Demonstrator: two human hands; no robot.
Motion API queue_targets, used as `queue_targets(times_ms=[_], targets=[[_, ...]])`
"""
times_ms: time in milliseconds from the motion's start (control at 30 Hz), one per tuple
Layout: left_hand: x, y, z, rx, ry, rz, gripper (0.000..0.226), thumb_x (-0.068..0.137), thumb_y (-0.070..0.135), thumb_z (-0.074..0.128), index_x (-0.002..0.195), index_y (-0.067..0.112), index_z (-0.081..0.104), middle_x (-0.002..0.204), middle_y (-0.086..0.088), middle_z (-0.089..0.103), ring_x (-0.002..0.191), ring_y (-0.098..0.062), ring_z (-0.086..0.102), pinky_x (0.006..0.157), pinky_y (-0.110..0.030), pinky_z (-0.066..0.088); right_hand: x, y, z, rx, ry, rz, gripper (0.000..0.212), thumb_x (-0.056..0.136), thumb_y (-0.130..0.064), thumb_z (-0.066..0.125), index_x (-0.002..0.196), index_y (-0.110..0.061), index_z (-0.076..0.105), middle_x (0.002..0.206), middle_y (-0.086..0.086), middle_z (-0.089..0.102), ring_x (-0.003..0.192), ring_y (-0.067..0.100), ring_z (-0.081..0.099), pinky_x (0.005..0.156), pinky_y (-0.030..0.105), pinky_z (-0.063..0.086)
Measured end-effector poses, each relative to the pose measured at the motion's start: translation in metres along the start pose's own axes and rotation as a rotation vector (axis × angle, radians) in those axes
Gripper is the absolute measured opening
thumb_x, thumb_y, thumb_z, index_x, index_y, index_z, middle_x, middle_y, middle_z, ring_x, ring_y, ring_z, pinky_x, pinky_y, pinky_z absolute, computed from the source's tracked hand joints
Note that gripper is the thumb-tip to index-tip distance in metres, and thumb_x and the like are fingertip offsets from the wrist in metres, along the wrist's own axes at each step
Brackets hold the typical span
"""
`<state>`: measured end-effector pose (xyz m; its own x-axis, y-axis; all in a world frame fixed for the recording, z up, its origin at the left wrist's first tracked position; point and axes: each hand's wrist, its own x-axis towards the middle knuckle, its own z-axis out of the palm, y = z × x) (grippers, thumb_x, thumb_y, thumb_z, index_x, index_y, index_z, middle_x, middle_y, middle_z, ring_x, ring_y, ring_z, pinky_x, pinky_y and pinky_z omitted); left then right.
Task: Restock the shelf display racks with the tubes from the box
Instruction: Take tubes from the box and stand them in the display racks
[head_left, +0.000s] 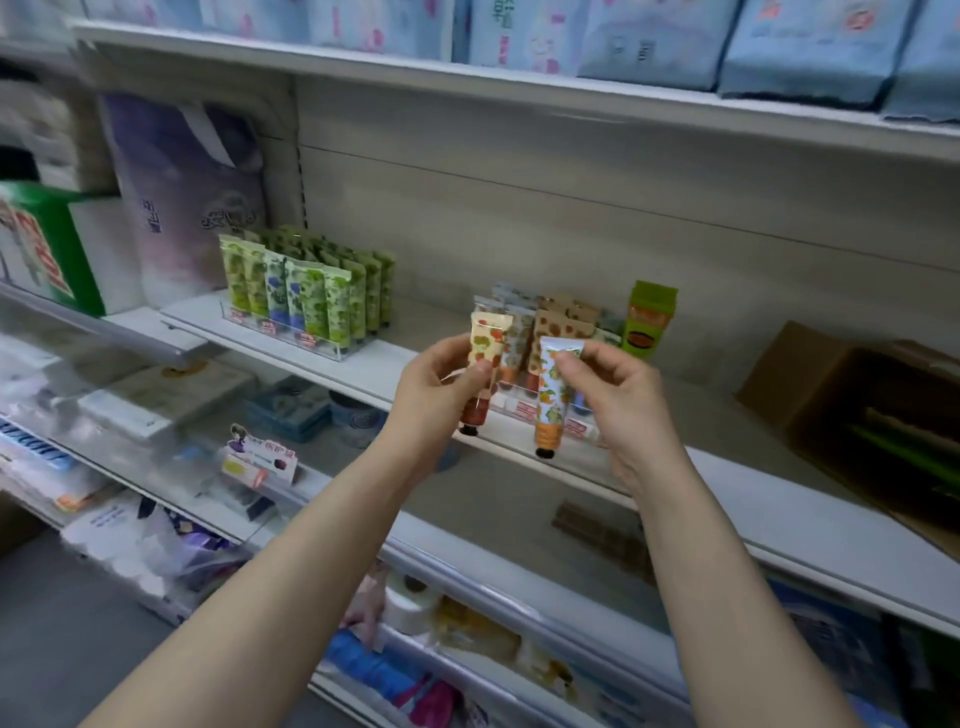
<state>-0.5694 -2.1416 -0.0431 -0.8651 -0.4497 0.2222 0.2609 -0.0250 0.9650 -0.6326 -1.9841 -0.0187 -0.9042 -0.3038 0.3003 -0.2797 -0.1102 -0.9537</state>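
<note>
Both of your hands are up at the middle shelf (779, 514), a tube in each. Your left hand (441, 382) has its thumb and fingers curled round the middle of the cream tube (485, 358), the one printed with red fruit. It stands nearly upright, flat crimped end on top, dark cap at the bottom, with the top leaning a touch to the right. Your right hand (615, 400) pinches the white tube (551, 395) near its upper end, thumb against fingertips, the other fingers loosely curled. This one carries an orange print, its long axis is close to vertical too, and its orange neck and black cap hang lowest.

Both tubes hover just in front of the centre rack (524, 410), a clear plastic tray with red labels along its front lip. Brown-patterned tubes (563, 332) stand packed in it, caps down, right behind your fingers. A glossy green carton (649, 322) stands upright beside the rack's right end. Further left on the same shelf sits the second clear rack (291, 332), filled with green leafy tubes (311, 291). At far right lies the brown cardboard box (810, 384), flaps open. Soft blue packs (805, 47) line the shelf above.
</note>
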Motion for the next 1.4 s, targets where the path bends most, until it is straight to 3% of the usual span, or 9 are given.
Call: queue_targets(times_ms=[200, 333, 467, 700, 833, 1067, 1233, 1400], targets=[[0.024, -0.001, -0.043, -0.044, 0.059, -0.013, 0.025, 0.093, 0.01, 0.06, 0.114, 0.024, 0.061, 0.104, -0.003, 0.07, 0.084, -0.01, 0.067, 0.065, -0.024, 0.055, 0.027, -0.002, 0.037, -0.142, 0.068, -0.108, 0.012, 0.089, -0.012, 0.068, 0.088, -0.023, 0.073, 0.074, -0.009, 0.07, 0.061, 0.004, 0.061, 0.051, 0.015, 0.045], [0.041, 0.0, -0.056, -0.073, 0.059, 0.016, 0.03, 0.09, 0.007, 0.064, 0.119, 0.016, 0.062, 0.101, 0.0, 0.071, 0.083, -0.004, 0.067, 0.066, -0.017, 0.052, 0.051, 0.003, 0.052, -0.283, 0.093, -0.113, 0.01, 0.087, -0.025, 0.071, 0.095, -0.023, 0.074, 0.079, -0.005, 0.072, 0.062, 0.018, 0.063, 0.043, 0.016, 0.042], [0.053, -0.001, -0.061, -0.103, 0.071, 0.019, 0.03, 0.088, 0.005, 0.066, 0.117, 0.015, 0.063, 0.098, 0.002, 0.073, 0.084, -0.005, 0.068, 0.069, -0.017, 0.052, 0.066, 0.006, 0.064, -0.349, 0.135, -0.141, 0.008, 0.084, -0.022, 0.073, 0.092, -0.021, 0.075, 0.08, -0.008, 0.073, 0.075, 0.011, 0.067, 0.068, 0.028, 0.054], [0.068, -0.006, -0.066, -0.12, 0.042, 0.011, 0.028, 0.088, 0.007, 0.067, 0.114, 0.016, 0.065, 0.099, 0.0, 0.073, 0.086, -0.007, 0.067, 0.072, -0.018, 0.051, 0.08, 0.019, 0.077, -0.498, 0.16, -0.127, 0.014, 0.082, -0.026, 0.076, 0.094, -0.02, 0.074, 0.077, -0.016, 0.067, 0.073, 0.001, 0.063, 0.066, 0.02, 0.049], [0.073, -0.009, -0.064, -0.124, 0.017, 0.011, 0.026, 0.087, 0.006, 0.067, 0.11, 0.019, 0.066, 0.098, 0.001, 0.073, 0.089, -0.008, 0.068, 0.076, -0.02, 0.053, 0.08, 0.025, 0.079, -0.514, 0.133, -0.125, 0.011, 0.083, -0.021, 0.075, 0.093, -0.017, 0.075, 0.074, -0.018, 0.066, 0.064, -0.01, 0.058, 0.055, 0.002, 0.04], [0.075, -0.012, -0.061, -0.144, -0.035, 0.012, 0.026, 0.087, 0.006, 0.067, 0.109, 0.02, 0.066, 0.096, 0.004, 0.073, 0.089, -0.007, 0.068, 0.075, -0.018, 0.052, 0.078, 0.028, 0.083, -0.578, 0.137, -0.122, 0.017, 0.084, -0.022, 0.075, 0.099, -0.016, 0.075, 0.08, -0.009, 0.07, 0.063, -0.012, 0.058, 0.054, 0.0, 0.038], [0.071, -0.012, -0.058, -0.157, -0.062, 0.007, 0.026, 0.087, 0.005, 0.067, 0.109, 0.019, 0.067, 0.096, 0.002, 0.073, 0.089, -0.009, 0.069, 0.075, -0.019, 0.053, 0.074, 0.021, 0.077, -0.667, 0.195, -0.188, 0.022, 0.084, -0.028, 0.073, 0.105, -0.022, 0.074, 0.088, -0.014, 0.07, 0.081, -0.001, 0.064, 0.073, 0.015, 0.05], [0.067, -0.012, -0.045, -0.144, -0.111, 0.007, 0.027, 0.084, 0.006, 0.07, 0.108, 0.018, 0.067, 0.103, -0.005, 0.073, 0.096, -0.017, 0.069, 0.079, -0.025, 0.056, 0.066, -0.002, 0.066, -0.632, 0.203, -0.266, 0.019, 0.092, -0.035, 0.063, 0.097, -0.022, 0.076, 0.087, -0.015, 0.071, 0.084, 0.003, 0.065, 0.078, 0.026, 0.053]])
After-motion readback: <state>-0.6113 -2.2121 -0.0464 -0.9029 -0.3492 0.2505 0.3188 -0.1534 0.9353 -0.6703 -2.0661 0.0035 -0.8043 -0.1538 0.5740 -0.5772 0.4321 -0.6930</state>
